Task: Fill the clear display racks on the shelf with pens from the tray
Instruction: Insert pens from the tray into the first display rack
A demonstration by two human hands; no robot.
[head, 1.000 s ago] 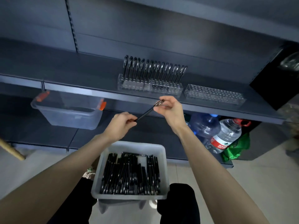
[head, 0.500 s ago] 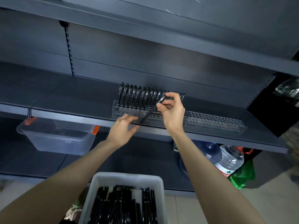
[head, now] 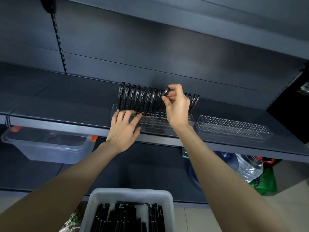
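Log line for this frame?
phase: pen insertion | right hand: pinches pen at part-filled rack | left hand: touches same rack | empty rack: untouched

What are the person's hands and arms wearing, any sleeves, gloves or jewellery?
The left forearm and right forearm are bare to the frame edge, no sleeves in view. The left hand and right hand carry no gloves; no rings, watch or bracelet show.

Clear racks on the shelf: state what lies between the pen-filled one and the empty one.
Head view: only bare dark grey shelf between the pen-filled clear rack and the empty clear rack.
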